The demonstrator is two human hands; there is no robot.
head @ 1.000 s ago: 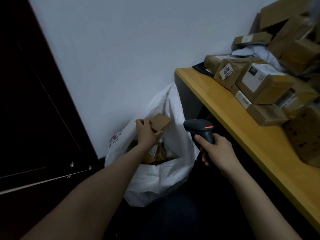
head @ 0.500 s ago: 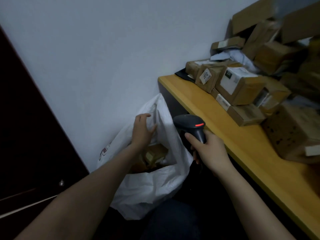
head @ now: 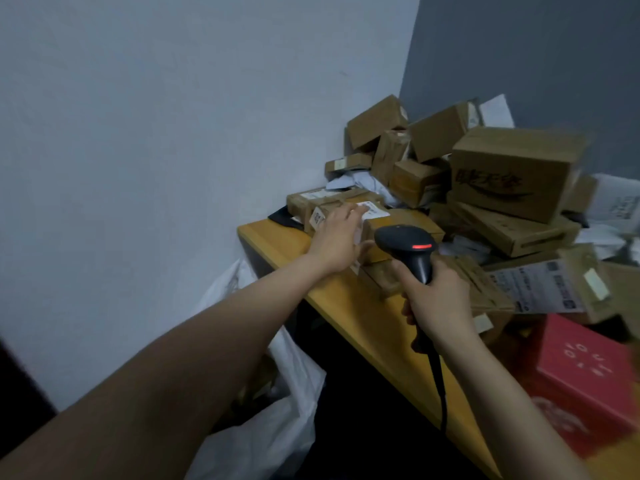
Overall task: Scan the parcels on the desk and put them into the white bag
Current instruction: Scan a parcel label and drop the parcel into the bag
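Close left hand (head: 337, 237), fingers lying flat on labelled cardboard parcel (head: 412, 221), round it and tilt its label toward barcode scanner (head: 405, 242) clenched in right hand (head: 438, 301).

- Scanner (head: 408, 251), gripped in my right hand (head: 440, 306): black moulded plastic, smooth, faint sheen.
- Cable (head: 441, 386): black, smooth sheath.
- Parcel (head: 412, 221) under my left hand (head: 337, 242): brown cardboard, matt, with a white paper label (head: 375, 209).
- Piled parcels (head: 512, 168): the same matt brown cardboard.
- Envelope (head: 485, 285): brown paper, creased.
- Desk (head: 367, 327): yellow wood-look top, smooth, low sheen.
- White bag (head: 277, 441): thin plastic film, crinkled.
- Red box (head: 585, 372): smooth card.
- Wall (head: 173, 133): matt paint.
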